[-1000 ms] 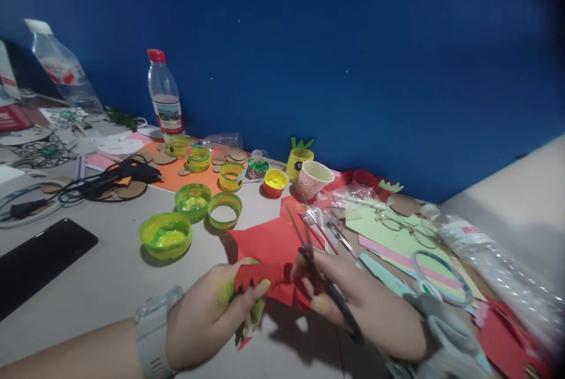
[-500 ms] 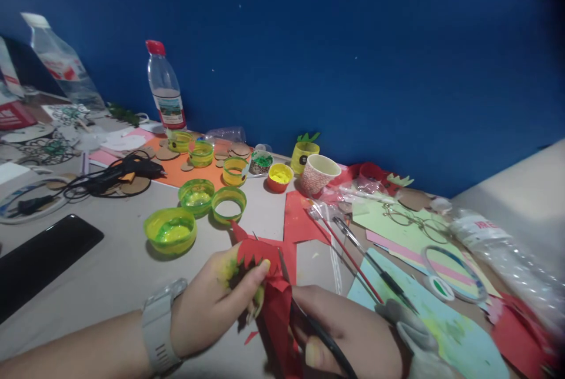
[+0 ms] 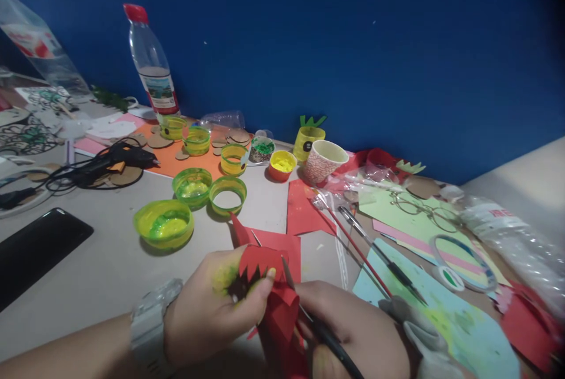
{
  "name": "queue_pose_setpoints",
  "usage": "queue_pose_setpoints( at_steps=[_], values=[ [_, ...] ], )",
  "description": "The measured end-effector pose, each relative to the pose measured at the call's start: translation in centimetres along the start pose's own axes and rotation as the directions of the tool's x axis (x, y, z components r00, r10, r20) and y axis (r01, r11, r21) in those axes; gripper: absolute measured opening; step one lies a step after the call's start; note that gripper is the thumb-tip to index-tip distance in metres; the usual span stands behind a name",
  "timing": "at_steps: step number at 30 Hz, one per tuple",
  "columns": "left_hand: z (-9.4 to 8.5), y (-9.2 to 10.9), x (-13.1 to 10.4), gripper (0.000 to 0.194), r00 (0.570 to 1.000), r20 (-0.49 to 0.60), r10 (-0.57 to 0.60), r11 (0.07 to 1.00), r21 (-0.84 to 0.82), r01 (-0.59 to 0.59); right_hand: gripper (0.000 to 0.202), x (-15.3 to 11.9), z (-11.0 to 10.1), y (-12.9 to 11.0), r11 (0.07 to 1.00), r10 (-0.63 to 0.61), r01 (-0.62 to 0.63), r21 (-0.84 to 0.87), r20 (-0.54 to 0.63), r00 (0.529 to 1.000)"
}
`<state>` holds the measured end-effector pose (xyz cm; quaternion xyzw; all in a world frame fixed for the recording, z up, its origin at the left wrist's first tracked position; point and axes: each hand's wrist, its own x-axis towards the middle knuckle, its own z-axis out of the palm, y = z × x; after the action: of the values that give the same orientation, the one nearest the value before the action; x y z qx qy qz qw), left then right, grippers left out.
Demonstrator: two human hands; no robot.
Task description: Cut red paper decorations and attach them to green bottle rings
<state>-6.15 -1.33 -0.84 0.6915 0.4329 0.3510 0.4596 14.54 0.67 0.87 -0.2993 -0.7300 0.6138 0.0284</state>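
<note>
A piece of red paper (image 3: 265, 258) with a zigzag edge is pinched between the thumb and fingers of my left hand (image 3: 212, 302), which has yellow-green paint on it. My right hand (image 3: 348, 320) grips dark-handled scissors (image 3: 332, 341). One slim blade lies against the red paper near my left thumb, and another metal tip shows above the paper's top edge. A folded red strip hangs down between both hands. Behind them, more red paper (image 3: 313, 214) lies on the table. My right fingers are partly hidden by the paper and handle.
Yellow-green painted bowls (image 3: 164, 223), rings and a paint cup (image 3: 282, 165) stand beyond my hands. A phone (image 3: 44, 249) lies left, near a black corded tool (image 3: 119, 161). To the right are a pen (image 3: 388, 261), a paintbrush (image 3: 353, 243), coloured paper, glasses (image 3: 426, 209) and a plastic bottle (image 3: 512, 232).
The view has shifted slightly, so the bottles sit farther left and higher. Both hands keep hold of the paper and scissors, with little visible movement between them.
</note>
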Motion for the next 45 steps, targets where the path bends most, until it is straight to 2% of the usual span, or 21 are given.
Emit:
queue_pose_setpoints(
  at_steps=[4,7,12,16,20,22,26,29,33,39,45],
  values=[
    [0.3,-0.2,0.0,0.019,0.999,-0.004,-0.039,0.999,-0.017,0.039,0.051,0.1,0.1,0.4,0.998,0.068,-0.068,0.011,-0.002,0.998],
    [0.2,-0.2,0.0,0.023,0.999,-0.018,-0.027,0.999,-0.022,0.027,0.051,0.1,0.1,0.4,0.997,0.062,-0.062,0.034,-0.004,0.998],
    [-0.4,0.3,0.3,0.019,0.993,0.108,0.048,0.998,0.024,-0.051,0.05,0.2,-0.2,0.1,0.997,-0.013,0.014,0.074,-0.011,1.0],
    [-0.2,0.3,0.4,0.02,0.996,0.089,-0.026,1.0,0.017,0.025,0.05,0.1,-0.4,-0.3,0.997,-0.039,0.04,0.073,-0.023,0.999],
    [0.3,0.3,0.4,0.03,0.982,0.126,-0.138,0.978,-0.138,0.155,0.06,0.0,-0.1,-0.3,0.997,-0.032,0.037,0.068,-0.071,0.997],
    [0.4,0.3,0.3,0.033,0.978,0.141,-0.155,0.966,-0.187,0.18,0.064,-0.1,0.2,-0.2,0.998,-0.013,0.02,0.067,-0.104,0.995],
    [0.4,0.2,0.1,0.032,0.978,0.124,-0.171,0.97,-0.154,0.189,0.065,-0.1,0.5,0.1,0.998,-0.015,0.02,0.065,-0.082,0.997],
    [0.5,0.0,0.0,0.03,0.989,0.049,-0.143,0.982,-0.115,0.147,0.066,0.0,0.5,0.1,0.997,-0.003,0.009,0.072,-0.088,0.996],
    [0.6,0.1,-0.1,0.025,0.998,-0.038,-0.042,0.998,-0.053,0.04,0.065,0.0,0.6,-0.1,0.997,0.041,-0.033,0.075,-0.097,0.994],
    [0.3,-0.2,-0.1,0.024,1.0,-0.012,-0.028,0.999,0.046,0.029,0.056,0.0,1.0,-0.6,0.996,0.086,-0.083,0.033,-0.115,0.99],
    [0.0,-0.1,0.0,0.03,0.996,0.069,-0.062,0.998,-0.026,0.064,0.056,0.1,1.2,-0.6,0.997,0.068,-0.06,0.057,-0.141,0.988]
  ],
)
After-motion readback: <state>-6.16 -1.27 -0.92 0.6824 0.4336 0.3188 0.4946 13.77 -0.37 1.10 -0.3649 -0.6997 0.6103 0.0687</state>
